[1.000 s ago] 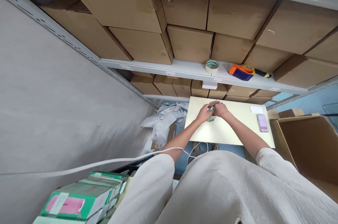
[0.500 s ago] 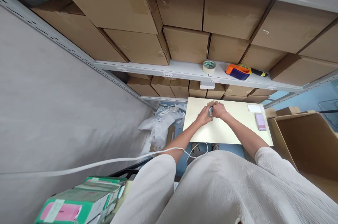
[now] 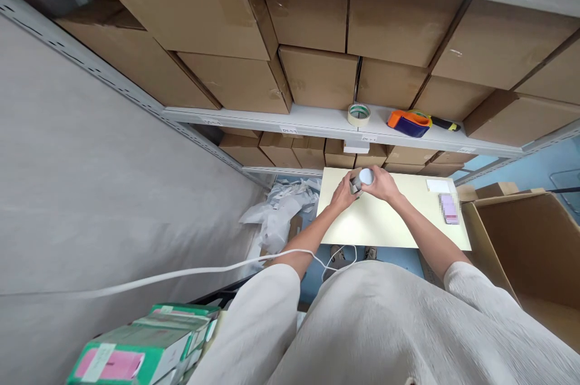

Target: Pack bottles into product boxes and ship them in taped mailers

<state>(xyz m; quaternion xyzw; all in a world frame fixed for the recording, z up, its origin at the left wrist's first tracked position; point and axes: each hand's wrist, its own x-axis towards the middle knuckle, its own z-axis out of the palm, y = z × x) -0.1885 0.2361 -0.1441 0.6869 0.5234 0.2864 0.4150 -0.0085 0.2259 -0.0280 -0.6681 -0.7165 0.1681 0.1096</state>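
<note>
Over the pale yellow board [image 3: 389, 225], my two hands hold a small grey cylinder [image 3: 366, 177] with a pale bluish round end facing up. My left hand [image 3: 343, 193] is closed round its left side. A bit of brown card shows by the left fingers; whether it is a separate piece or a small box, I cannot tell. From the right, my right hand [image 3: 381, 183] grips the cylinder near its pale end. The cylinder's lower part is hidden by the fingers. On the board's right side lie a white card [image 3: 437, 185] and a purple pack [image 3: 449, 208], partly blurred.
Cardboard boxes [image 3: 319, 80] fill the shelves ahead. A tape roll [image 3: 359, 114] and an orange-and-blue tape dispenser [image 3: 409, 123] sit on the shelf edge. An open carton [image 3: 534, 240] stands right, white plastic wrap [image 3: 276, 216] left. A white cable [image 3: 194, 273] crosses my left arm.
The cylinder has turned and risen between my hands, so its round end now shows. My right hand has shifted slightly right and opened its grip wider around it.
</note>
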